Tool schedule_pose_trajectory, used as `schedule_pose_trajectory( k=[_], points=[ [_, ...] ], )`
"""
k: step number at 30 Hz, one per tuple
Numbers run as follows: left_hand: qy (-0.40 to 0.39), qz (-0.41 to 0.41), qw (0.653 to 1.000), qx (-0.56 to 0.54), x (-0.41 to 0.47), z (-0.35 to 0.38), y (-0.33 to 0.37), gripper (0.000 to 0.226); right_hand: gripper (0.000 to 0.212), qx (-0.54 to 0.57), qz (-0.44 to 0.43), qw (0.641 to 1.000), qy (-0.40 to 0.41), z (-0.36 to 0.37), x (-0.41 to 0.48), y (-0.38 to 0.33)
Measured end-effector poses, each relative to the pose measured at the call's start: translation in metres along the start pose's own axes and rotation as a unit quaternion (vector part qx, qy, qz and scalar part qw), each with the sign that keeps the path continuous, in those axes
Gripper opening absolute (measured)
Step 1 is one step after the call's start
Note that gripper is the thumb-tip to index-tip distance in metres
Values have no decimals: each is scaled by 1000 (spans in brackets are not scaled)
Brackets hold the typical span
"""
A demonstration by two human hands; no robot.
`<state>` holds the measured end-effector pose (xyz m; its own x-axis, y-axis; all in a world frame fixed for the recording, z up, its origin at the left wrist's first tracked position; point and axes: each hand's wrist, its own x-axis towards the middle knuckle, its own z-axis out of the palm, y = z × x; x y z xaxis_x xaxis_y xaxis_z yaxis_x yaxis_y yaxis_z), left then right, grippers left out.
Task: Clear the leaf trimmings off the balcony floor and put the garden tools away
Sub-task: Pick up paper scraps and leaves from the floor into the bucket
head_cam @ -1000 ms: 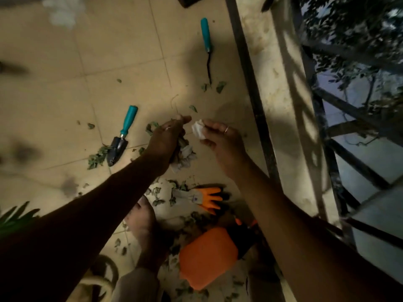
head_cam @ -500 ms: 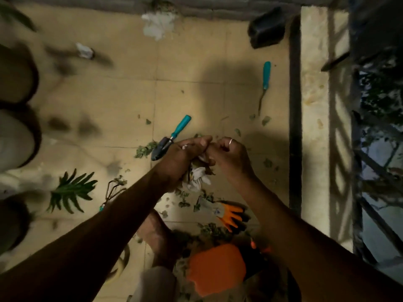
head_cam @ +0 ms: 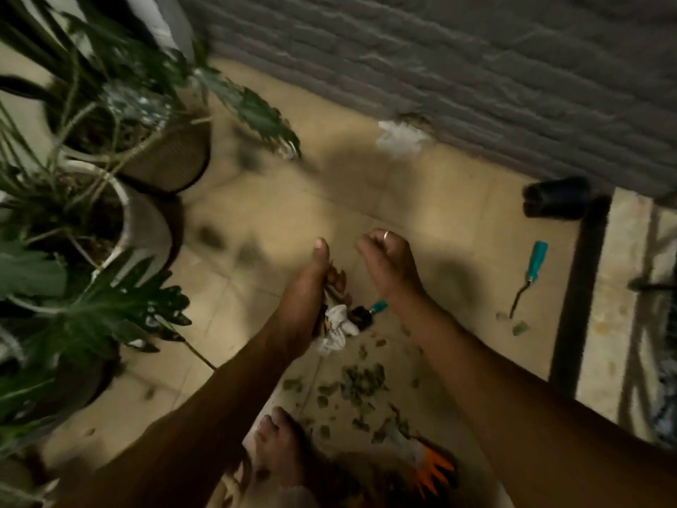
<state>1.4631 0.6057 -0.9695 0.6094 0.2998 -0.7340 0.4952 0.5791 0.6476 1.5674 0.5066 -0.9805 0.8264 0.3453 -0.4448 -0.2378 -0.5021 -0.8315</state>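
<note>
My left hand [head_cam: 311, 287] is closed on a bundle of white tissue and leaf trimmings [head_cam: 335, 330] that hangs below the palm. My right hand [head_cam: 388, 262], with a ring on one finger, is a loose fist just right of it, apart from the bundle; nothing shows in it. Loose leaf trimmings [head_cam: 361, 383] lie scattered on the tiles below both hands. A teal-handled trowel [head_cam: 370, 313] is partly hidden behind my wrists. A second teal-handled tool [head_cam: 529, 276] lies to the right. An orange-fingered glove [head_cam: 425, 460] lies at the bottom.
Potted plants [head_cam: 121, 214] crowd the left side. A grey brick wall [head_cam: 439, 67] runs along the back, with white scraps [head_cam: 399, 135] at its foot. A dark pot [head_cam: 557, 198] lies on its side near a black railing post [head_cam: 582, 291]. My bare foot [head_cam: 282, 445] is below.
The view has swung left and up toward the plants and wall. My two hands, pressed together on the bundle before, have come apart; the left one keeps the bundle.
</note>
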Motion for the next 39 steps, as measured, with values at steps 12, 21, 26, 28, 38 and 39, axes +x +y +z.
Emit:
schedule_pose_trajectory(
  k=[12, 21, 26, 28, 38, 39],
  points=[
    [96, 5, 965, -245, 120, -9, 53, 80, 26, -59, 5, 997, -43, 42, 180, -27],
    [213, -30, 928, -306, 287, 12, 33, 46, 38, -213, -140, 953, -166, 114, 361, 41],
    [247, -21, 940, -236, 318, -1, 18, 41, 24, -334, -305, 882, -134, 174, 442, 41],
    [262, -37, 936, -233, 320, -9, 15, 43, 40, -439, -325, 820, -173, 188, 462, 41],
    [296, -66, 940, -157, 310, -19, 27, 35, 31, -129, -82, 935, -319, 136, 412, 62],
    [302, -63, 942, -135, 308, -17, 30, 33, 34, -113, -46, 937, -326, 126, 403, 69]
  ],
)
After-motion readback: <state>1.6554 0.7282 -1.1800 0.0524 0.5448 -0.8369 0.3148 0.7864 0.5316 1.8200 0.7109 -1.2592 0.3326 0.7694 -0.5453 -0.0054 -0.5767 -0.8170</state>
